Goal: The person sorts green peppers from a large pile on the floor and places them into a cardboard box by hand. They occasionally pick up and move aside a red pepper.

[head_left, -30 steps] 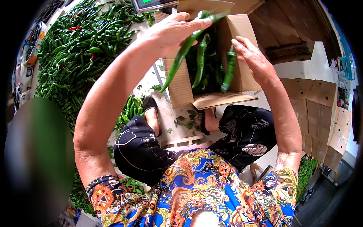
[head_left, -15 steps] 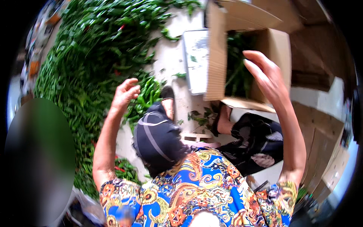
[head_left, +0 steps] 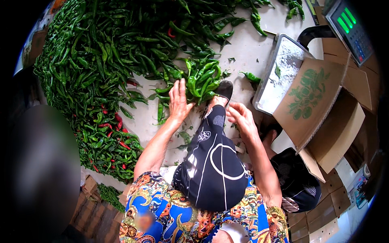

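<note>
Long green peppers (head_left: 202, 79) form a small bunch beside my shoe, at the edge of a much larger pepper heap (head_left: 101, 48). My left hand (head_left: 179, 101) is at the near left side of this bunch, its fingers stretched out and the thumb apart. Whether the fingertips press on the peppers I cannot tell. On the other side of my lower leg is my right hand (head_left: 243, 118), its fingers loosely bent and nothing visible in them. It is nearest to my trouser leg and shoe (head_left: 225, 90).
A cardboard box (head_left: 310, 101) with raised flaps stands at the right, by a scale with a whitish metal platform (head_left: 279, 77) and a lit display (head_left: 348, 30). Red peppers (head_left: 118, 121) lie among the green ones at left. Flattened cardboard (head_left: 324, 198) is at lower right.
My view has turned, so the box and scale now sit farther right. My right hand has left the box opening and come beside my leg. The left hand has come to the small bunch.
</note>
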A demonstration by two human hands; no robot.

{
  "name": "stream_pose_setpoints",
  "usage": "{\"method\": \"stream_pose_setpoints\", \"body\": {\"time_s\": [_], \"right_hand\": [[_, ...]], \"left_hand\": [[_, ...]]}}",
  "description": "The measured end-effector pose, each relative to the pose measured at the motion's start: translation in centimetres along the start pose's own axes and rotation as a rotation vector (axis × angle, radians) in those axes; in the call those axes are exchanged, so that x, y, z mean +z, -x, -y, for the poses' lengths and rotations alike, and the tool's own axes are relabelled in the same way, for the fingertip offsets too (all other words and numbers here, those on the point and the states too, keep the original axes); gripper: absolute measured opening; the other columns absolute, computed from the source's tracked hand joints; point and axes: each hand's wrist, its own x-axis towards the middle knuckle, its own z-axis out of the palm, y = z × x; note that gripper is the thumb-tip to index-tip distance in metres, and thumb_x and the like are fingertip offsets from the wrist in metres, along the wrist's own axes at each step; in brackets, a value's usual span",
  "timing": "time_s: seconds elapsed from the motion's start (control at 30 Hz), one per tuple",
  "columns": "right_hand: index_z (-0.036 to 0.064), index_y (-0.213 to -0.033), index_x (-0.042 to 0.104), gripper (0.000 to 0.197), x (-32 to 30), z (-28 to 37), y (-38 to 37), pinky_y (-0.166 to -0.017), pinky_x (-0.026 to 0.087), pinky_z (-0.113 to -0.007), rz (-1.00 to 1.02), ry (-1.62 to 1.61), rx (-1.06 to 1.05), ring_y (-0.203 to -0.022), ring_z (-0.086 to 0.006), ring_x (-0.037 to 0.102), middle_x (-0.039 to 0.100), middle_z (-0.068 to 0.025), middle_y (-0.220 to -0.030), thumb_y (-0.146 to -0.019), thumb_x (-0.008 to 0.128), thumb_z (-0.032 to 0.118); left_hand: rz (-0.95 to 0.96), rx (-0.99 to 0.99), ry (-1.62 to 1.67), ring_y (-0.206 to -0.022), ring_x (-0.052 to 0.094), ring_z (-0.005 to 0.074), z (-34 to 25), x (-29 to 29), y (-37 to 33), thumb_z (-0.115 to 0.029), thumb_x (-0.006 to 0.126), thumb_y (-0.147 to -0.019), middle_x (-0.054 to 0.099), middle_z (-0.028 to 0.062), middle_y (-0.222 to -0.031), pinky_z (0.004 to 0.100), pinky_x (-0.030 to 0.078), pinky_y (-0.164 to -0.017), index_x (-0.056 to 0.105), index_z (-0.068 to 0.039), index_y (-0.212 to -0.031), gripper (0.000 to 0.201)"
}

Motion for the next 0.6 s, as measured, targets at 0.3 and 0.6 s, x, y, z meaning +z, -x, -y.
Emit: {"method": "stream_pose_setpoints", "body": {"time_s": [0.3,0.6], "right_hand": [[-0.011,-0.137,0.046,0.052,-1.3,3.2,-11.6,-0.083,0.061,-0.038,-0.395,1.584,-0.324,-0.106,-0.0328,0.066,0.055,-0.0266,-0.131,-0.088,0.061,-0.001],[0.0058,-0.104,0.064,0.027,-3.2,3.3,-18.9,-0.069,0.062,-0.041,-0.362,1.838,-0.21,-0.094,-0.0311,0.073,0.07,-0.016,-0.099,-0.079,0.072,0.004]], "left_hand": [[-0.156,0.094,0.05,-0.116,0.05,0.0411,-0.1,2.5,-3.5,0.002,0.076,-0.067,0.052,0.019,-0.133,0.0484,0.044,-0.102,0.052,-0.002,-0.139,0.076],[-0.022,0.118,0.346,-0.122,0.052,0.0421,-0.7,0.3,-4.4,0.004,0.069,-0.073,0.052,0.0223,-0.135,0.0443,0.045,-0.105,0.041,-0.003,-0.149,0.082]]}}
